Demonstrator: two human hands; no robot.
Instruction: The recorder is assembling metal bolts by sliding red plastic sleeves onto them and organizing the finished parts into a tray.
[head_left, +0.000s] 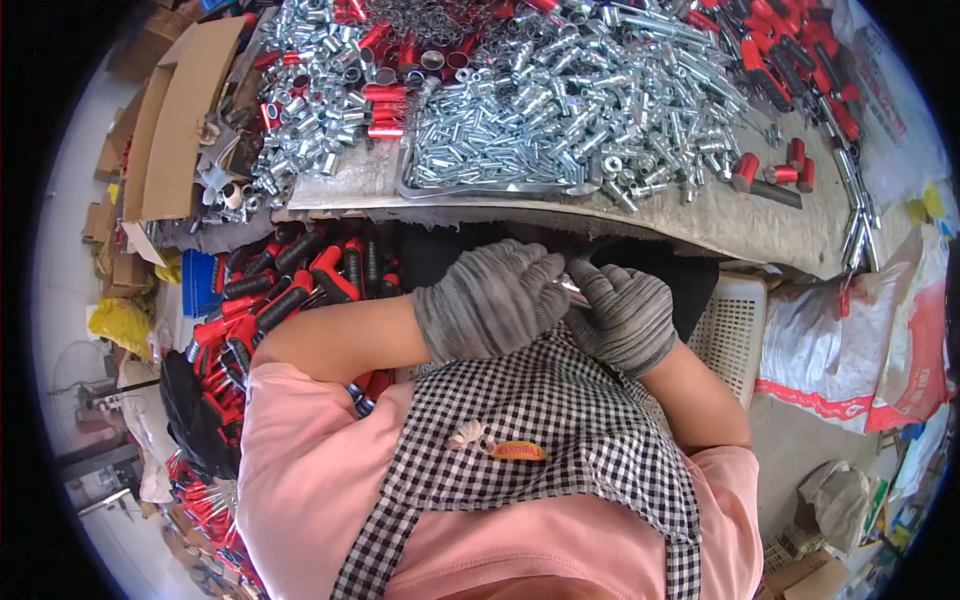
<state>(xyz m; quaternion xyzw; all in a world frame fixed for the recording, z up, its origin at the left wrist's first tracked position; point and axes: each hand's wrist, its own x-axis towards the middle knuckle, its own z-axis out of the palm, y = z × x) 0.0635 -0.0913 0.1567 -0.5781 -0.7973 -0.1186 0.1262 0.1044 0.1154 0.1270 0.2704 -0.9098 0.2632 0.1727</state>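
Note:
Both my hands wear grey striped knit gloves and meet in front of the checked apron (540,410), just below the table edge. My left hand (495,300) is closed, its fingers curled round one end of a small shiny metal part (573,291). From the other side my right hand (632,312) grips the same part, thumb and fingers bent against it. Only a short silvery stretch shows between the gloves; the rest is covered, so its exact kind cannot be made out.
Across the table (690,218) lie heaps of silvery metal fittings, with a tray (410,186) of small pins in the middle. Red-and-black handled tools (335,270) pile up at my left. A white plastic basket (735,325) and a white-and-red sack (850,340) stand at the right.

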